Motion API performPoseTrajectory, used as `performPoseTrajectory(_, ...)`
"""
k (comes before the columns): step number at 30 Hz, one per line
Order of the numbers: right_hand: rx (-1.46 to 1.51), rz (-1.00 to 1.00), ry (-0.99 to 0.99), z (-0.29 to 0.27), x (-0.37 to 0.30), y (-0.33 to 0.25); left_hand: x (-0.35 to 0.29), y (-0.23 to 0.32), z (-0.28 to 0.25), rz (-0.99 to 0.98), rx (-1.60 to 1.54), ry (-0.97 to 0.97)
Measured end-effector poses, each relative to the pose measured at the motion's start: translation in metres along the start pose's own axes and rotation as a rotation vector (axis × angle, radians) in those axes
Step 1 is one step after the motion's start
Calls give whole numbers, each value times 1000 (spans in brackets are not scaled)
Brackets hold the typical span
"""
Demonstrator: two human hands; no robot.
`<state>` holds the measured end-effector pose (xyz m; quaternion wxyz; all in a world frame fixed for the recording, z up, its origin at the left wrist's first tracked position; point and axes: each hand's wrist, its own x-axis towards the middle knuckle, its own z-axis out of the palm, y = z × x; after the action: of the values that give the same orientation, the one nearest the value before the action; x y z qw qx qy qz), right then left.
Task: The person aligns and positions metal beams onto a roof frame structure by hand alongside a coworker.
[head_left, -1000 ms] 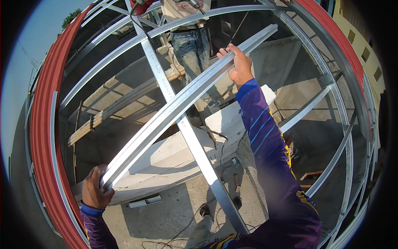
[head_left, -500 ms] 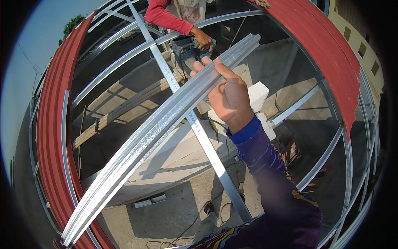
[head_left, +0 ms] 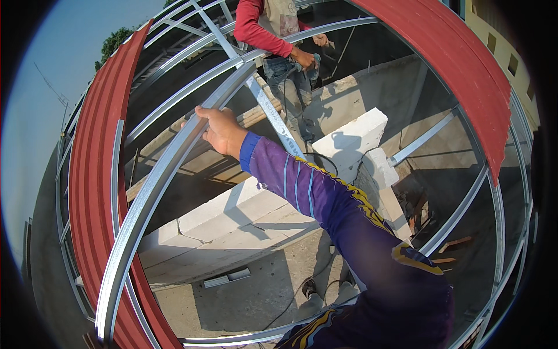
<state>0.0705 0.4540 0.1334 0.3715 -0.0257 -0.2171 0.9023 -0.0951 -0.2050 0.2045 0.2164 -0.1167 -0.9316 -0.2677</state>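
My right hand reaches in from the lower right in a purple sleeve. Its thumb and fingers are closed around a long galvanized steel channel, near the channel's upper part. The channel slants from the lower left rim toward the centre top, and its upper end overlaps the steel roof frame. At the lower end, near the dark rim, I cannot make out what supports it. No part of my left hand can be made out.
A co-worker in red sleeves stands beyond the frame, holding a teal power tool. Red corrugated roof sheets lie left, with another red sheet at right. Below are a white block wall and concrete floor.
My right hand has moved left and slightly down, its fingers closing around the channel. The channel has swung left and stands steeper. The co-worker's other hand has come to the tool's side.
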Motion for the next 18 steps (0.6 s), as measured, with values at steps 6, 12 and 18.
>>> performPoseTrajectory(6, -37, -276, 187, -29, -7, -36, 11, 89, 33, 851, 261, 386)
performPoseTrajectory(12, -45, -499, 406, -96, -48, -124, -17, 205, 91, 968, 225, -28)
performPoseTrajectory(18, -403, -557, 579, -173, -76, -214, -72, 337, 212, 1085, 35, -186)
